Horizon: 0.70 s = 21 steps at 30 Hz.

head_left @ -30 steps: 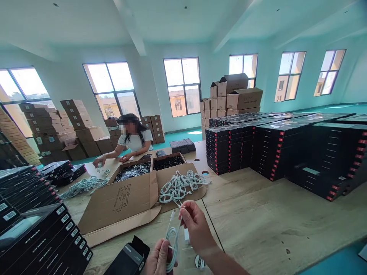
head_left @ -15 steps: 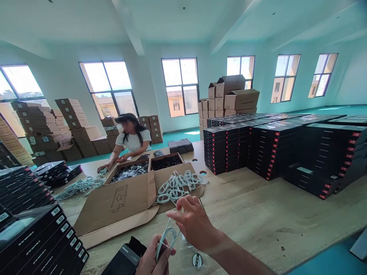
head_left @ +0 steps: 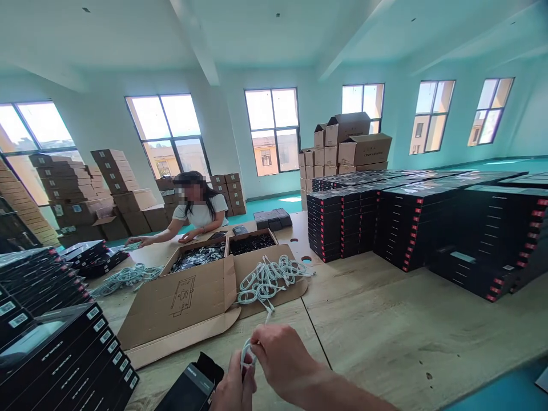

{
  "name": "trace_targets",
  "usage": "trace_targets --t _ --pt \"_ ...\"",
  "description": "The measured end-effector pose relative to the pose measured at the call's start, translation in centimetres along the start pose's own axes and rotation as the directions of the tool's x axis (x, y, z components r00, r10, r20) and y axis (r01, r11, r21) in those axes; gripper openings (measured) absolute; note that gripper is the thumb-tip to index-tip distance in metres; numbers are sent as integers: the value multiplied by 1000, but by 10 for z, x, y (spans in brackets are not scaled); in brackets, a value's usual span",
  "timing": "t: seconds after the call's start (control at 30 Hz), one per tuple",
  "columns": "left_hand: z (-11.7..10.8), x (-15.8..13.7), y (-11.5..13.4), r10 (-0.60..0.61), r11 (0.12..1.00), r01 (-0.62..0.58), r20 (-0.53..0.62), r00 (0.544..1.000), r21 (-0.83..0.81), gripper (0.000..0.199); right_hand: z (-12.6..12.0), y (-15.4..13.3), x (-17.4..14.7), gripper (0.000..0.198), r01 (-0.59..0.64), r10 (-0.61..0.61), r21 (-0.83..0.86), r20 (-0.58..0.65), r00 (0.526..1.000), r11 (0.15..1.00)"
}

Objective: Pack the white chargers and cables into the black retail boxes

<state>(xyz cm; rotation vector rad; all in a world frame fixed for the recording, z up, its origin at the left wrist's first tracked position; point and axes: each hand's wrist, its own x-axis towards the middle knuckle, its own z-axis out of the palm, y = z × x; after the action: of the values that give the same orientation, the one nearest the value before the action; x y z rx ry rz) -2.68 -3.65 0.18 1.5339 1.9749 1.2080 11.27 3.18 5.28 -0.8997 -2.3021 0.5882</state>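
My left hand (head_left: 234, 381) is closed around a coiled white cable (head_left: 246, 349) at the bottom centre of the head view. Pressed against the same coil from the right is my right hand (head_left: 285, 361), its fingers pinched on the cable. A short length with a connector shows just beyond my right knuckles. Further off, a tangled pile of white cables (head_left: 269, 279) lies on a cardboard flap (head_left: 250, 308). Beside my left hand an open black box (head_left: 188, 388) has its lid flap raised.
Stacked black boxes stand at the left (head_left: 64, 359) and the right (head_left: 398, 228). A cardboard tray (head_left: 180, 308) holds small packets and dark parts. Across the table (head_left: 363, 319) a co-worker (head_left: 201, 208) reaches toward the left, near another cable heap (head_left: 128, 278).
My right hand has come down and left onto the coil, closing the gap to my left hand. The co-worker's arm has stretched out to the left, holding a cable bundle.
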Motion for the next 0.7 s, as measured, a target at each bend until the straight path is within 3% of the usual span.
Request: trace_targets --t 0.07,0.17,0.33,0.4,0.47,0.5,0.6,0.67,0.7 --pt "2 0 2 -5 1000 5 1 1000 17 25 1 -2 -1 13 -93 97 242 -3 995 966" --pt "0 2 9 -8 1000 8 62 998 -13 26 0 -3 3 12 -164 172 518 32 985 839" --pt "-1 4 20 0 997 2 24 1000 -72 28 1 4 13 25 -355 191 841 302 934 408" --pt "1 2 23 -2 994 5 26 1000 -112 30 0 4 14 31 -395 163 859 361 918 324" --pt "3 -1 26 -48 977 57 53 997 -205 38 -1 3 13 30 -391 175 844 350 920 367" --pt "3 -2 28 -76 961 92 70 995 -261 42 0 2 12 27 -362 197 816 305 932 450" --pt "1 -5 33 -140 904 164 89 986 -394 52 7 0 6 20 -188 224 581 11 974 792" --pt "-2 -4 35 -178 875 197 85 980 -441 55 14 1 3 4 -104 205 431 -195 959 896" --pt "-3 -4 36 -194 862 215 95 976 -459 56 17 2 2 13 -95 229 427 -275 934 899"
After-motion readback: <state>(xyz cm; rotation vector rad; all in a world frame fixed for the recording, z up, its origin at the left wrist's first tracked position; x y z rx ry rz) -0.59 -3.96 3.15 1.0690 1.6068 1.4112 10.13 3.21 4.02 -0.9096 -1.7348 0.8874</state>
